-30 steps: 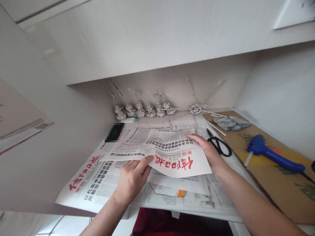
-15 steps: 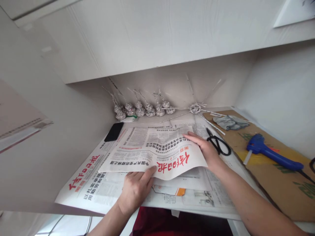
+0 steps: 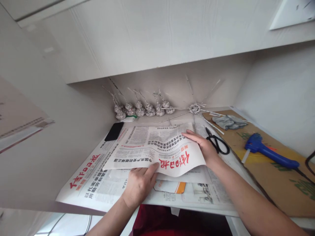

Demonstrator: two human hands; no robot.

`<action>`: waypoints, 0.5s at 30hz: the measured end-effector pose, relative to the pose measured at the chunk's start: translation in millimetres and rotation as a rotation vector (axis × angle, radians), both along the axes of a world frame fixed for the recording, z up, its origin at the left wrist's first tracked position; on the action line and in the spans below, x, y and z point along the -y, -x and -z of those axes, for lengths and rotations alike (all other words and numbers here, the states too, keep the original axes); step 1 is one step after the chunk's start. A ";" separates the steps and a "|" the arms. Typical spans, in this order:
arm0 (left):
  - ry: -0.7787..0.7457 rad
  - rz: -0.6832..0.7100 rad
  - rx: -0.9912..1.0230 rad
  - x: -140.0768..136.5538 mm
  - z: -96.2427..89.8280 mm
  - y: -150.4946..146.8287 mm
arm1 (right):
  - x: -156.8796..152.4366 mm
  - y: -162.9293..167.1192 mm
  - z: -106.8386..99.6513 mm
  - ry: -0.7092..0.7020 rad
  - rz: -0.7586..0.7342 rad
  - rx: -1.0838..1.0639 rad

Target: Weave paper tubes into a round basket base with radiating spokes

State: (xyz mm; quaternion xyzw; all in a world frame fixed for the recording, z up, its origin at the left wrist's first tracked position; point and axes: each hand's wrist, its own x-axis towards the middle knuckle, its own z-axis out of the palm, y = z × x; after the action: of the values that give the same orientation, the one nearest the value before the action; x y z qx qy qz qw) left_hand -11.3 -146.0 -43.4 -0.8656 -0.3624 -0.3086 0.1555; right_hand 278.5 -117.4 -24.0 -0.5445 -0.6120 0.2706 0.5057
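A folded newspaper [image 3: 157, 144] with a red title lies upside down to me, its near edge lifted and wavy. My left hand [image 3: 140, 183] grips that near edge, thumb on top and the other fingers underneath. My right hand [image 3: 205, 147] holds the right side, with fingers stretched over the sheet and the thumb side partly hidden. Below it are more newspaper sheets [image 3: 98, 193] spread over the desk. Black-handled scissors [image 3: 218, 142] lie just right of my right hand.
Several gourd shapes woven from paper [image 3: 150, 109] line the back wall, beside a woven ring with spokes [image 3: 195, 108]. A black phone [image 3: 114, 131] lies at left. On cardboard [image 3: 283, 193] at right rest a blue glue gun [image 3: 272, 152] and grey gloves [image 3: 230, 122].
The newspaper's near left corner has shifted slightly right along with my left hand. My right hand keeps nearly the same place, and the view has moved a little.
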 end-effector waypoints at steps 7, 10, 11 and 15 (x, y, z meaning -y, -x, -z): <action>-0.006 0.007 0.017 6.9 -9.6 3.4 | 1.1 -0.8 4.4 -0.009 -0.066 -0.101; -0.012 0.003 0.012 5.8 -7.1 3.2 | 0.3 0.0 4.9 0.018 -0.055 -0.128; -0.014 0.004 0.011 4.9 -6.3 2.5 | -0.1 0.4 4.8 0.032 -0.049 -0.140; -0.019 0.004 0.025 1.8 -6.7 -0.9 | -1.5 2.1 4.0 0.066 -0.029 -0.203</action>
State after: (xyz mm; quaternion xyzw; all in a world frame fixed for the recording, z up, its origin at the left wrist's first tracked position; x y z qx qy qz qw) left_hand -10.4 -147.8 -36.7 -0.8610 -0.3593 -0.3231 0.1587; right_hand 276.3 -115.8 -28.1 -0.5218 -0.5560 0.3517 0.5430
